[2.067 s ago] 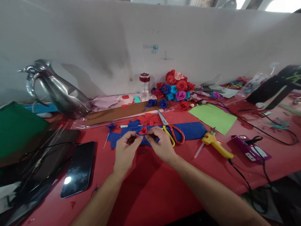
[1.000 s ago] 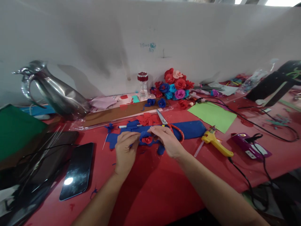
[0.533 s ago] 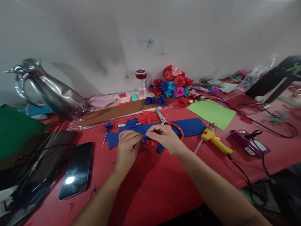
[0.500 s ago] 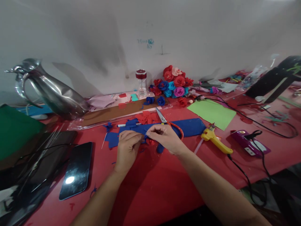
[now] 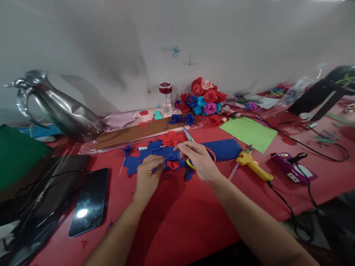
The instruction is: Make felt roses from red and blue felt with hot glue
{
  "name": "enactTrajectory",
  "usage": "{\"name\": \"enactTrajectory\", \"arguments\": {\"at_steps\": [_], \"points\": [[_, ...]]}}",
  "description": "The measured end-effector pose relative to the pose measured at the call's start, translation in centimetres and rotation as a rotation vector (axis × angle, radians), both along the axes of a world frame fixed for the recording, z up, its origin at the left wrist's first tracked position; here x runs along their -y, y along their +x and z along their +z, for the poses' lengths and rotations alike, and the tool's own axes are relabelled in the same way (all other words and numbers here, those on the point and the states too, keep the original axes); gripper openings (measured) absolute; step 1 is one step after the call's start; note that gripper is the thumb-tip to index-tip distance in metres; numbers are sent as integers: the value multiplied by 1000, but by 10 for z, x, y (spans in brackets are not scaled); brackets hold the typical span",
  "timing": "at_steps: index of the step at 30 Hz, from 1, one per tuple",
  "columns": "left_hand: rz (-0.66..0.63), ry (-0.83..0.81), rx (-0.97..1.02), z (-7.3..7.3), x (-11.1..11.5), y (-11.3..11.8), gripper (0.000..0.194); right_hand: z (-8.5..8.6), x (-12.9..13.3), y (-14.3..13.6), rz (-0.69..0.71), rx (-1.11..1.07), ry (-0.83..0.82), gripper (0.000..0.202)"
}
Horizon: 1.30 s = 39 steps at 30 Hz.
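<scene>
My left hand pinches a blue paper flower with a red centre at its fingertips. Just right of the flower is my right hand, apart from it, fingers curled and tips close together; whether anything small is in them I cannot make out. Behind my right hand lie scissors with a red and yellow handle, partly covered by it. A strip of blue crepe paper runs under both hands. A loose blue paper piece rests below my right hand.
A yellow glue gun and purple power socket with cords lie right. Green paper is behind them. A phone and steel jug stand left. Paper roses and a glass jar are by the wall.
My right hand has drawn back to the right, off the flower. The flower now shows its red centre, held by my left hand alone.
</scene>
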State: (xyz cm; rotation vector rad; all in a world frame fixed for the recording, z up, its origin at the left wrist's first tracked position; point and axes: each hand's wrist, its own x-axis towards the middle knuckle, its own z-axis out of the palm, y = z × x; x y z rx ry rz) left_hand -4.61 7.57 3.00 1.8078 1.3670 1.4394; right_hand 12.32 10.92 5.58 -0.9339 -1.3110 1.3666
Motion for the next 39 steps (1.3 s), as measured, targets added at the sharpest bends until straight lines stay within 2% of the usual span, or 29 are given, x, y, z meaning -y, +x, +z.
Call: {"name": "enactTrajectory", "arguments": {"at_steps": [8,13,22,27,31,35,39], "points": [[49,-110,198,-2,-1,0,11,-2,-1,-2,68,35,-19,40],[44,-187,282,-1,-1,4,6,-2,2,-4,141,54,-9,25],[36,-337,484,-8,-1,11,13,-1,3,-5,123,20,-42,12],[6,-301,483,-3,-1,10,6,0,2,-4,104,5,-31,9],[11,-161,424,4,1,8,5,-9,-1,-6,121,54,0,5],[-23,-96,438,5,3,7,7,-18,-1,-9,205,138,133,12],[-7,-143,536,7,5,10,6,-19,0,-8,188,233,260,10]]}}
